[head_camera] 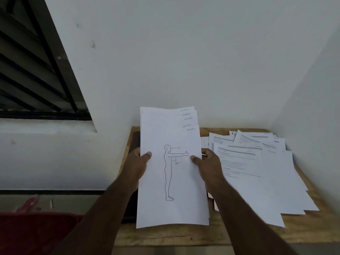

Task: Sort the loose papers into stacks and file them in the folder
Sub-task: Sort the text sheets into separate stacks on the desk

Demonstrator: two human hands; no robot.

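Observation:
I hold a stack of white sheets [171, 181] upright over the table's left half; the top sheet shows a line drawing of a standing figure with an arm stretched out and "90°". My left hand [138, 162] grips the stack's left edge, thumb on the front. At the stack's right edge my right hand [207, 162] grips the same way. The sheets behind are fanned upward, with small headings showing at their top right corners. Loose printed papers [257, 170] lie spread over the table's right half. A dark flat thing [129, 212], perhaps the folder, lies under the held stack, mostly hidden.
The small wooden table [184, 236] stands in a corner between two white walls. A dark louvred window [31, 70] is at the upper left. A red cloth [36, 234] and something pink [29, 203] lie low on the left beside the table.

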